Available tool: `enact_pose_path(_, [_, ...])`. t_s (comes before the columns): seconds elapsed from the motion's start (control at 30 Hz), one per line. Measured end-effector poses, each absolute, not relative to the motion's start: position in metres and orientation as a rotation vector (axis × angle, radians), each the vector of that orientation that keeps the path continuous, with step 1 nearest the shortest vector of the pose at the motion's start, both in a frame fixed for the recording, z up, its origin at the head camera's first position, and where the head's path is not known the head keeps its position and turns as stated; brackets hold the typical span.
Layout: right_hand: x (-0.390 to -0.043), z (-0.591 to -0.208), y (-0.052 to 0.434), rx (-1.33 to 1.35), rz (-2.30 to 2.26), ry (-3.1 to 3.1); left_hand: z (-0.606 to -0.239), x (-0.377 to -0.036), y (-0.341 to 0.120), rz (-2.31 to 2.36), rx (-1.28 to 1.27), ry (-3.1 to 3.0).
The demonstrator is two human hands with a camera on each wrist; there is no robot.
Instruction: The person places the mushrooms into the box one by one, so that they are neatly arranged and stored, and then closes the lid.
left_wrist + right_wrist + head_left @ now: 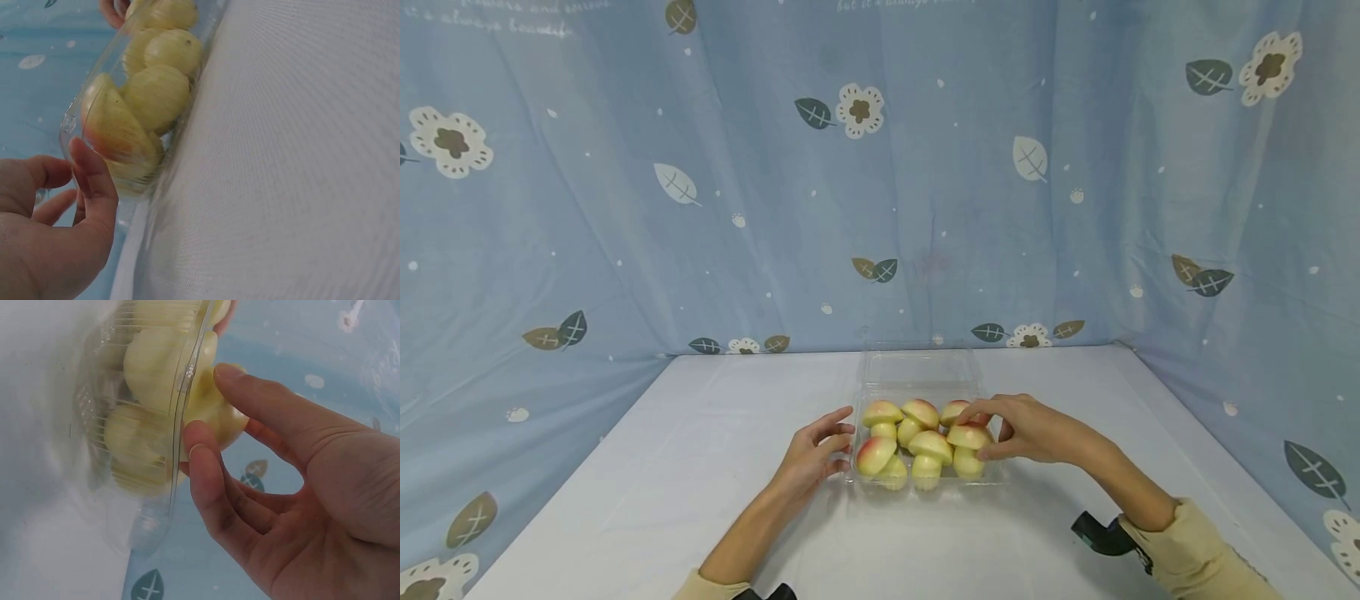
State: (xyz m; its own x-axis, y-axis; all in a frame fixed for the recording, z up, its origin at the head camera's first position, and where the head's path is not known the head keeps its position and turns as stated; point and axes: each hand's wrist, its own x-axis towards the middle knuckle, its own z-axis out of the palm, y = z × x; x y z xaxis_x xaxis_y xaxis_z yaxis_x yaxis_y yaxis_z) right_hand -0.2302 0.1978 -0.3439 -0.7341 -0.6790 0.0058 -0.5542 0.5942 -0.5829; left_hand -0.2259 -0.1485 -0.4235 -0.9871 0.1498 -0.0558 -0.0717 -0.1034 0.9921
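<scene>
A clear plastic box (997,478) holds several yellow-green, mushroom-shaped pieces (927,471) with a pinkish blush on their caps. My right hand (1032,430) pinches the cap of the front-right mushroom-shaped piece (969,437), thumb on the near side and fingers over the top. In the right wrist view that piece (232,422) sits between thumb and fingers, at the box rim (181,394). Beside the box's left wall is my left hand (811,454), fingers loosely bent. Its fingertips lie against the wall in the left wrist view, where the hand (65,231) holds nothing.
The box's clear lid (919,367) stands open at the back, towards the curtain. A white cloth (737,433) covers the table. Blue curtain (925,183) with leaves and flowers hangs behind and at both sides. Each wrist carries a black strap mount (1103,535).
</scene>
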Motion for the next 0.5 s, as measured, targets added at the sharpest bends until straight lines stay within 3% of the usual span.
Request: enact_pose_path(0.5, [-0.2345, -0.3452, 0.1984, -1.005, -0.834, 2.572, -0.4242, -0.2269, -0.1481, 2.233, 0.075, 1.993])
